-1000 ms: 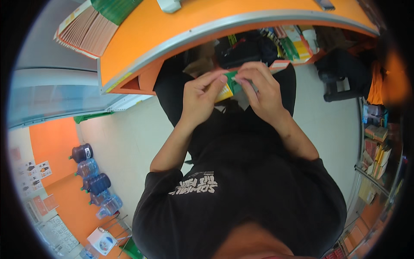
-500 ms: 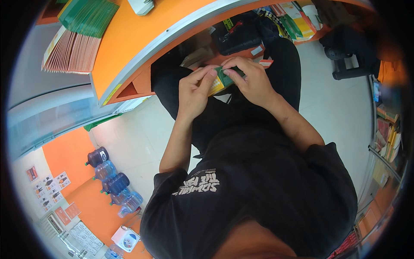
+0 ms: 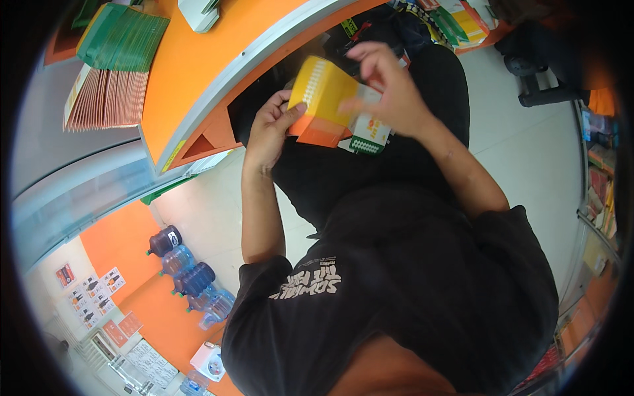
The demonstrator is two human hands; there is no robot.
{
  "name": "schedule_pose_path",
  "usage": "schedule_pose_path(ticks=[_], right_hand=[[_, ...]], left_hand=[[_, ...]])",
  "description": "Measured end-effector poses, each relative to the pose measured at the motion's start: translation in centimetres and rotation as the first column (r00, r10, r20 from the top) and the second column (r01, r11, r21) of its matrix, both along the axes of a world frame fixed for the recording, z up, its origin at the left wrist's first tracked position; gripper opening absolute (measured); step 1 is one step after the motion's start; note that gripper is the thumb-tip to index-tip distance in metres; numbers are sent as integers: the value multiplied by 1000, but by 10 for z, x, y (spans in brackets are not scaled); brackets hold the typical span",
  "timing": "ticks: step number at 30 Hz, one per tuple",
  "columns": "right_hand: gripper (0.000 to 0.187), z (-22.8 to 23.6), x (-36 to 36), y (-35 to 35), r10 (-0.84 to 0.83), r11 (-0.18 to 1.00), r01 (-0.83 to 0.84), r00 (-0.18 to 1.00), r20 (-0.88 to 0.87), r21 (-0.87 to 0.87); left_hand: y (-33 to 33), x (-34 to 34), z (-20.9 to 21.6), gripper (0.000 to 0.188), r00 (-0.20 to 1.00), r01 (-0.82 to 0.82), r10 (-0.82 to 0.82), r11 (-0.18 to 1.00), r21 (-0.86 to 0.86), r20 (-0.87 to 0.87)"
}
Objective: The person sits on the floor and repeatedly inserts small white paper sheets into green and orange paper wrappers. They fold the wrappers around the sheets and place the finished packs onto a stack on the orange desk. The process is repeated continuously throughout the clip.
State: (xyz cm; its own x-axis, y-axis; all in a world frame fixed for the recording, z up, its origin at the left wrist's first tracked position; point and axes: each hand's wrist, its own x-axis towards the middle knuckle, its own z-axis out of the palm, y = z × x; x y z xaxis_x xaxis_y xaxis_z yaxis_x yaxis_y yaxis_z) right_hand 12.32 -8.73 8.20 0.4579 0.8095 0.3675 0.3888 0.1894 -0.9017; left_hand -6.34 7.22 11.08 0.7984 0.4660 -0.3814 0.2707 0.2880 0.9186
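Note:
Over my lap, a printed cardboard carton in yellow, orange, white and green hangs partly unfolded, its panels at angles to each other. My left hand pinches its left edge, thumb on the front and fingers behind. Beside the carton's right part is my right hand, blurred by motion, with its fingers apart. Its thumb and lower fingers lie in front of the white panel; whether they touch it I cannot tell.
A fanned row of flat green-and-white cartons lies on the orange desk, near a white-and-green piece. The desk's metal edge curves close to my left hand. More colourful cartons sit at the far right. Large water bottles stand left on the floor.
The carton, small and folded between both hands before, now shows wide yellow and orange panels. My left hand has moved left; my right hand has risen and its fingers have spread.

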Motion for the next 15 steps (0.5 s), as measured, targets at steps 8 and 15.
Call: schedule_pose_path(ticks=[8,15], right_hand=[[16,-28,-39,4,-47,995,65,972,-230,70],[15,-20,-28,4,-96,984,119,981,-171,132]], left_hand=[[-35,30,-15,24,910,-278,334,932,-233,248],[-45,34,-27,10,948,-314,298,804,505,115]])
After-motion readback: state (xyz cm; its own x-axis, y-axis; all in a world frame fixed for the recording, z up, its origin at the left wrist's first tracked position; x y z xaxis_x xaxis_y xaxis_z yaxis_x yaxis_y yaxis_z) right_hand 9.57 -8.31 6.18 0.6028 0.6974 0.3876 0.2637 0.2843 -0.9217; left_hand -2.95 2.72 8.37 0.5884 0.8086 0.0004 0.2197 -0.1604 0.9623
